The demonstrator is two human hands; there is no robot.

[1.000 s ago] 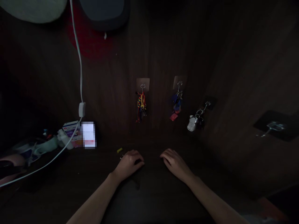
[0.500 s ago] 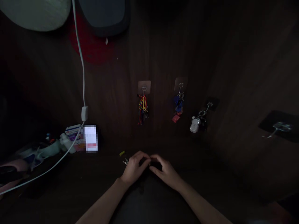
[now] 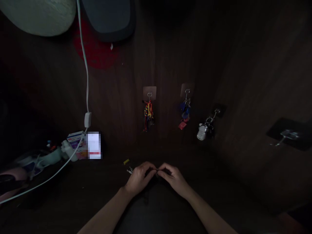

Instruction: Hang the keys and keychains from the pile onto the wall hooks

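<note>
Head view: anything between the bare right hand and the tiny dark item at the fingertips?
Nothing visible: the right hand appears to pinch the tiny dark item directly, as does the left hand. Thin silvery metal pieces lie beside the left knuckles, out of the way.

Over the tabletop, the left hand and right hand are held with fingertips close together, and a bar and a pronged piece are placed just beyond the left hand, on its left side. Behind, a first key bunch, a second key bunch and a third key bunch are hung left to right, with another hook mounted farther right. On the left, a bottle, box and screen are set close together, the box crossed by a cable.
</note>
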